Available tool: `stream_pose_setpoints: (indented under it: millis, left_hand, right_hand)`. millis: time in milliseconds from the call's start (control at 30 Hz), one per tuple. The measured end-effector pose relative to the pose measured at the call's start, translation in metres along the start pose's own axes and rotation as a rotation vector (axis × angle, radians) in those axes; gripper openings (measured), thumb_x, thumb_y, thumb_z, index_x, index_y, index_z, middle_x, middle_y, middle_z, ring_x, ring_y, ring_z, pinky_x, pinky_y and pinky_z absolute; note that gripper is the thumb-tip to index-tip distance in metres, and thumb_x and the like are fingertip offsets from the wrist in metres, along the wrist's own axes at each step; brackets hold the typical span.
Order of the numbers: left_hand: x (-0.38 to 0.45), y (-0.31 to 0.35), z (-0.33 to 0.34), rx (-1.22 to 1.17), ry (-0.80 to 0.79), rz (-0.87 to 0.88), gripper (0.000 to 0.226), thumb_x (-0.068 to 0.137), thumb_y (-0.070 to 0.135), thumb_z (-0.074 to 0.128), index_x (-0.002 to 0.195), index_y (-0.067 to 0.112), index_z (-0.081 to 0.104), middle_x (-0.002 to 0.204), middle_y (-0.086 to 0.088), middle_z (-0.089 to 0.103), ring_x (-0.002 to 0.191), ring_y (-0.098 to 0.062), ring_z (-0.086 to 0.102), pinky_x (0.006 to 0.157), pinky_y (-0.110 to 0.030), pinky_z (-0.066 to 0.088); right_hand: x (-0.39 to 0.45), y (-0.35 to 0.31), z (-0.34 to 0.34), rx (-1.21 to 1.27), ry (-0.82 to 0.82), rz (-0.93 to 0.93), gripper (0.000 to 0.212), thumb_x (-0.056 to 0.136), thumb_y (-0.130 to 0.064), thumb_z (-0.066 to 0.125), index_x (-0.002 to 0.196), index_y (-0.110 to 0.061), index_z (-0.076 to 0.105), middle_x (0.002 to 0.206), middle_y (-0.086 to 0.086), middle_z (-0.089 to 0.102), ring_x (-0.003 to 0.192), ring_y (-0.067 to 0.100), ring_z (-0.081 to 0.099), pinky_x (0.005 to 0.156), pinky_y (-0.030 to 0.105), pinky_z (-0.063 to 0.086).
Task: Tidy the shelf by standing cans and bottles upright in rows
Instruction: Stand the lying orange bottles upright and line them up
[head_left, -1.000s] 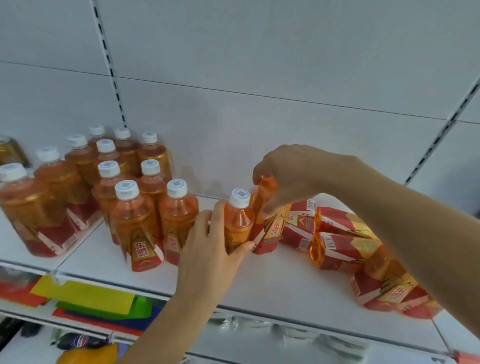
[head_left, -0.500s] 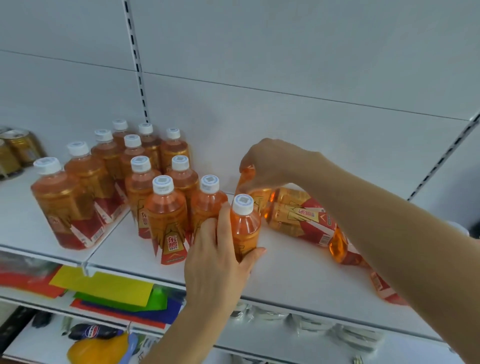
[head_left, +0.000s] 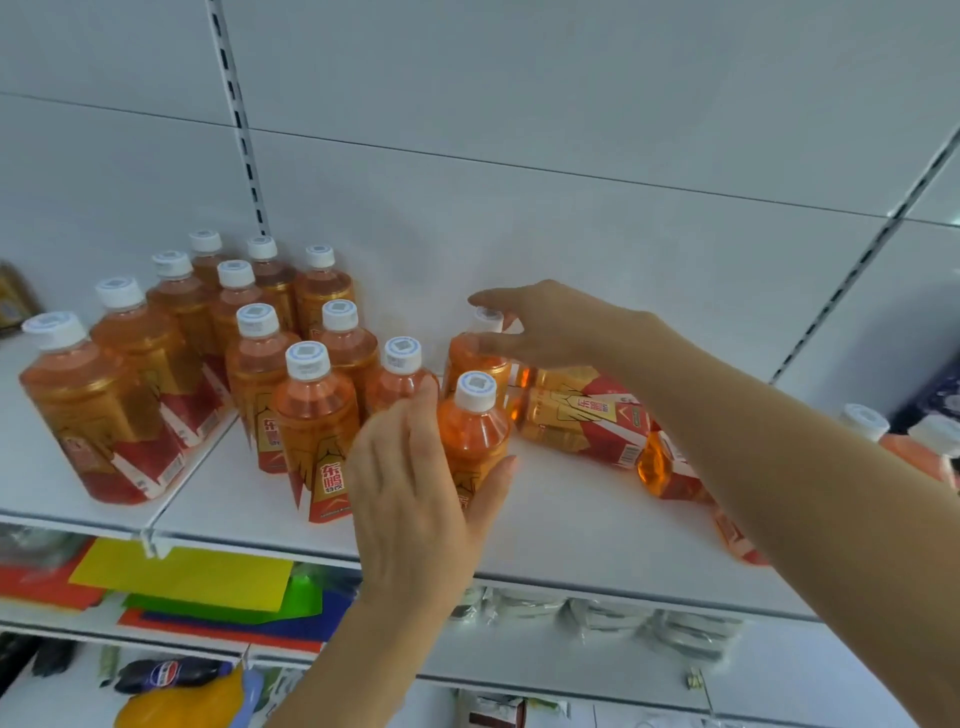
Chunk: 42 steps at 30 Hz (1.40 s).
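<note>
The light is bright and even, and the white shelf (head_left: 571, 519) shows only soft, pale shadows under the bottles (head_left: 317, 415). Straight lines bend near the edges, most at 3 o'clock. Things at 6 o'clock below look dim and blurry.

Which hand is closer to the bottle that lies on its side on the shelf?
Right. The right hand is at an upright bottle just beside the lying bottle. The left hand holds the front bottle, farther to the left.
</note>
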<state>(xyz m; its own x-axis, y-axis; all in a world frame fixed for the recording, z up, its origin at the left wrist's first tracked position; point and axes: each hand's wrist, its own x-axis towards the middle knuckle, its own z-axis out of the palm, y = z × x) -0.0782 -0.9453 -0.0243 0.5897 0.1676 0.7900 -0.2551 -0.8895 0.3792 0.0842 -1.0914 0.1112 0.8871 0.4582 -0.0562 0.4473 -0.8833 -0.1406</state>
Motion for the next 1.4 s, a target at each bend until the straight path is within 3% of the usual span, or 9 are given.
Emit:
stream_pose_setpoints:
  millis: [100,167,333,600,767,933,1167,1300,1400]
  left_hand:
    - [0.01,0.018,-0.006,-0.135,0.136,0.178,0.073,0.094,0.042,0.077,0.145,0.002,0.043,0.136,-0.018,0.048,0.126,-0.037,0.05,0.108,-0.052,0.047]
    - [0.012,0.034,-0.005,-0.229,0.11,0.268,0.07,0.094,0.033,0.079,0.145,0.003,0.042,0.137,-0.015,0.046,0.127,-0.035,0.05,0.108,-0.051,0.048]
    - [0.01,0.065,0.022,-0.234,-0.199,0.325,0.063,0.101,0.035,0.068,0.151,0.001,0.048,0.145,-0.019,0.053,0.138,-0.035,0.049,0.113,-0.047,0.047]
    - [0.032,0.076,0.114,0.132,-0.675,0.161,0.107,0.094,0.072,0.055,0.167,0.015,0.0,0.175,-0.014,0.012,0.162,-0.037,0.01,0.13,-0.056,0.019]
    - [0.041,0.065,0.161,0.324,-0.836,0.132,0.109,0.088,0.07,0.067,0.166,0.017,0.013,0.175,-0.014,0.01,0.161,-0.04,0.009,0.127,-0.063,0.014]
    - [0.046,0.064,0.159,0.414,-0.83,0.208,0.08,0.091,0.035,0.078,0.155,0.021,0.032,0.159,-0.014,0.044,0.15,-0.039,0.033,0.117,-0.056,0.038]
    - [0.06,0.054,0.139,0.352,-0.935,0.225,0.077,0.086,0.05,0.079,0.148,0.025,0.04,0.146,-0.005,0.052,0.138,-0.033,0.049,0.122,-0.061,0.028]
    - [0.069,0.058,0.121,0.314,-0.952,0.261,0.073,0.088,0.056,0.075,0.145,0.028,0.039,0.137,-0.005,0.051,0.116,-0.032,0.062,0.101,-0.053,0.051]
    - [0.083,0.071,0.107,0.33,-0.884,0.298,0.075,0.085,0.059,0.076,0.145,0.027,0.044,0.143,-0.004,0.05,0.122,-0.031,0.058,0.1,-0.049,0.052]
  right_hand:
    - [-0.014,0.02,0.0,0.027,0.004,0.067,0.092,0.086,-0.089,0.044,0.164,-0.042,0.031,0.149,-0.008,0.061,0.129,0.02,0.061,0.113,0.043,0.046]
    - [-0.025,0.035,-0.002,0.028,0.029,0.105,0.09,0.087,-0.089,0.043,0.164,-0.044,0.03,0.15,-0.008,0.06,0.131,0.02,0.061,0.114,0.044,0.047]
    - [-0.052,0.08,-0.006,-0.046,0.026,0.168,0.084,0.093,-0.082,0.049,0.165,-0.041,0.031,0.15,-0.006,0.06,0.132,0.022,0.06,0.113,0.046,0.048]
    - [-0.042,0.125,-0.016,-0.202,-0.038,0.149,0.089,0.092,-0.084,0.05,0.166,-0.04,0.026,0.159,-0.001,0.054,0.142,0.03,0.053,0.117,0.05,0.043]
    - [-0.015,0.136,-0.003,-0.187,-0.083,0.091,0.092,0.09,-0.086,0.048,0.166,-0.038,0.028,0.162,-0.001,0.05,0.146,0.03,0.049,0.12,0.052,0.04]
    - [0.0,0.142,0.004,-0.17,-0.107,0.046,0.089,0.094,-0.081,0.051,0.167,-0.036,0.027,0.165,-0.002,0.046,0.149,0.029,0.045,0.123,0.05,0.037]
    - [0.009,0.151,-0.006,-0.16,-0.105,0.048,0.087,0.096,-0.077,0.053,0.167,-0.032,0.03,0.164,-0.001,0.047,0.152,0.028,0.041,0.125,0.049,0.033]
    - [0.018,0.153,-0.008,-0.134,-0.1,0.05,0.086,0.095,-0.077,0.054,0.166,-0.034,0.033,0.161,-0.002,0.05,0.15,0.027,0.043,0.124,0.048,0.034]
    - [0.024,0.153,-0.006,-0.149,-0.088,0.05,0.086,0.094,-0.078,0.054,0.165,-0.033,0.035,0.161,-0.002,0.05,0.15,0.027,0.043,0.124,0.048,0.034]
